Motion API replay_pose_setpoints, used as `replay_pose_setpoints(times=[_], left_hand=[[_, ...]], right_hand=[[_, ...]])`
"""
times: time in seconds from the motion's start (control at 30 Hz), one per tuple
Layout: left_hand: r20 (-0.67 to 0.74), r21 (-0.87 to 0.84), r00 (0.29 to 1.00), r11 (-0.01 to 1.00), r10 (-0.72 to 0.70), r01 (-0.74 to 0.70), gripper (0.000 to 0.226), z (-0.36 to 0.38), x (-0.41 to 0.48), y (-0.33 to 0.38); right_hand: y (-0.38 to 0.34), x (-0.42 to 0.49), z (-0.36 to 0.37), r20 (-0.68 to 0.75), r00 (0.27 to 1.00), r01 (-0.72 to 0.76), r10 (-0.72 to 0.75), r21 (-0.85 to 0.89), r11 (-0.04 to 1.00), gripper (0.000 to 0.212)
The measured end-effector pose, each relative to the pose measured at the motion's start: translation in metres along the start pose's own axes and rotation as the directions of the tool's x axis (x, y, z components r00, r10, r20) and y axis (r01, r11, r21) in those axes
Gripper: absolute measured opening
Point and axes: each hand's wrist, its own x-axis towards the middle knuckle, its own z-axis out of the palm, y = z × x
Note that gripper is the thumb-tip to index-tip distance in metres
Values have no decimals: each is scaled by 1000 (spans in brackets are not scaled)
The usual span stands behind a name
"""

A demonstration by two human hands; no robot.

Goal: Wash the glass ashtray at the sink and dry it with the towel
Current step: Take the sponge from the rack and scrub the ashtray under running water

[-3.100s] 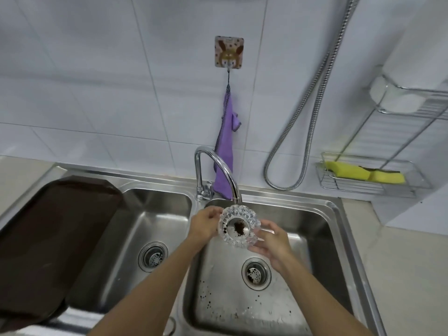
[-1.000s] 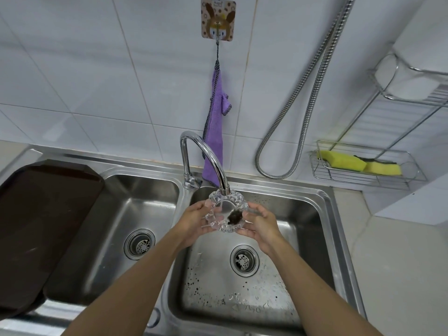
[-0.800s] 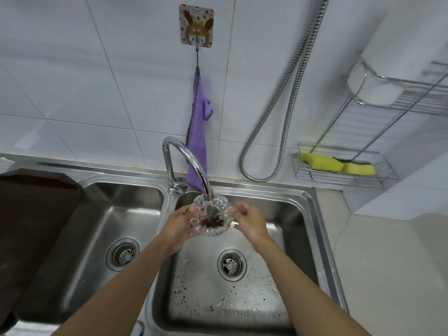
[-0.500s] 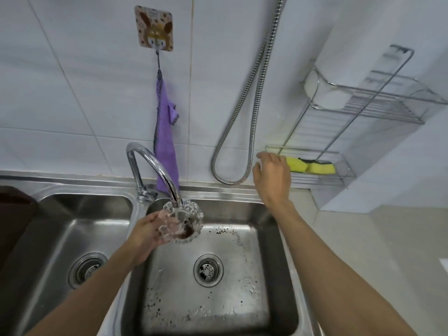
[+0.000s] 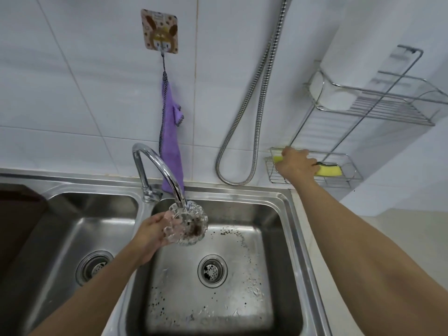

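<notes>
My left hand (image 5: 151,235) grips the cut-glass ashtray (image 5: 190,225) by its left side, under the spout of the chrome tap (image 5: 160,166), over the right basin (image 5: 274,209) of the steel sink. Dark residue sits inside the ashtray. My right hand (image 5: 297,164) reaches into the wire rack (image 5: 351,177) on the wall and lies over the left part of the yellow sponge (image 5: 329,170); whether its fingers have closed on it I cannot tell. The purple towel (image 5: 171,151) hangs from a hook (image 5: 161,30) behind the tap.
Dark specks dot the right basin floor around its drain (image 5: 212,270). The left basin (image 5: 72,229) has its own drain. A dark tray (image 5: 14,214) lies at the far left. A metal hose (image 5: 257,112) loops down the wall. An upper wire shelf (image 5: 392,105) holds a white roll.
My right hand let go of the ashtray and moved up and right to the wire rack, now lying on the sponge. My left hand alone keeps the ashtray under the tap.
</notes>
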Motion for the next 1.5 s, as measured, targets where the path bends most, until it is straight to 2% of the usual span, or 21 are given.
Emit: replay_pose_setpoints(times=[0.07, 0.13, 0.17, 0.23, 0.27, 0.33, 0.37, 0.4, 0.47, 0.53, 0.63, 0.7, 0.8, 0.93, 1.0, 1.1, 1.2, 1.27, 1.33, 1.43, 1.5], left_hand=[[-11, 6, 1000, 1000, -3, 3, 25, 4, -5, 4], [-21, 33, 1000, 999, 0, 1, 25, 6, -9, 8], [-28, 50, 1000, 999, 2, 0, 22, 6, -12, 9], [-51, 83, 999, 997, 1, 4, 11, 8, -14, 10], [-70, 108, 998, 994, 3, 5, 10, 10, -14, 11], [-112, 166, 994, 986, 16, 3, 14, 12, -13, 12], [-129, 201, 991, 980, 27, 0, 15, 13, -13, 13], [-145, 236, 989, 972, 41, -6, 15, 13, -13, 14], [-166, 323, 982, 946, 87, -29, 13, 12, -13, 16], [-155, 448, 975, 891, 157, -72, 17, 11, -16, 18], [-87, 653, 953, 739, 291, -166, 28, 8, -21, 22], [-40, 751, 926, 623, 374, -220, 31, 8, -23, 24], [14, 823, 888, 498, 459, -271, 33, 9, -24, 23], [156, 843, 799, 344, 581, -414, 23, 13, -34, 20], [192, 839, 777, 311, 599, -447, 17, 14, -38, 18], [90, 825, 812, 413, 577, -385, 20, 15, -35, 18], [-18, 743, 885, 598, 465, -299, 27, 10, -31, 20], [-75, 623, 920, 739, 385, -259, 24, 6, -29, 20], [-130, 513, 930, 826, 344, -234, 20, 2, -28, 19], [-184, 401, 933, 890, 310, -217, 23, 4, -29, 16], [-219, 325, 939, 927, 265, -187, 28, 6, -30, 13]], right_hand=[[1, -1, -5, -75, 993, -68, 88, 231, 971, 39], [2, -8, -6, -166, 964, -92, 208, 525, 846, 42], [0, -16, -3, -212, 943, -52, 257, 669, 741, 42], [-5, -38, 8, -265, 907, 100, 328, 890, 445, 41], [-9, -53, 16, -236, 913, 144, 334, 950, 277, 39], [-18, -81, 38, -65, 969, 72, 240, 997, -19, 34], [-21, -93, 53, 45, 987, -26, 156, 992, -121, 34], [-24, -104, 69, 153, 986, -140, 68, 976, -165, 35], [-25, -122, 102, 311, 949, -315, -53, 945, -88, 36], [-26, -137, 136, 383, 919, -374, -92, 922, 100, 40], [-25, -152, 172, 347, 927, -275, -145, 889, 366, 48], [-25, -157, 182, 276, 940, -151, -198, 862, 483, 48], [-28, -161, 189, 205, 929, 7, -307, 822, 570, 50], [-33, -167, 194, 173, 921, 82, -350, 791, 606, 51], [-36, -173, 194, 120, 916, 156, -382, 771, 618, 53], [-42, -179, 188, -35, 871, 382, -490, 677, 629, 63], [-52, -172, 174, -194, 733, 680, -652, 219, 699, 69], [-53, -162, 163, -229, 626, 760, -745, -35, 649, 72], [-47, -153, 157, -197, 524, 816, -829, -161, 555, 66], [-39, -155, 157, -59, 478, 862, -876, -159, 481, 42], [-35, -163, 161, 29, 541, 840, -840, 31, 542, 27]])
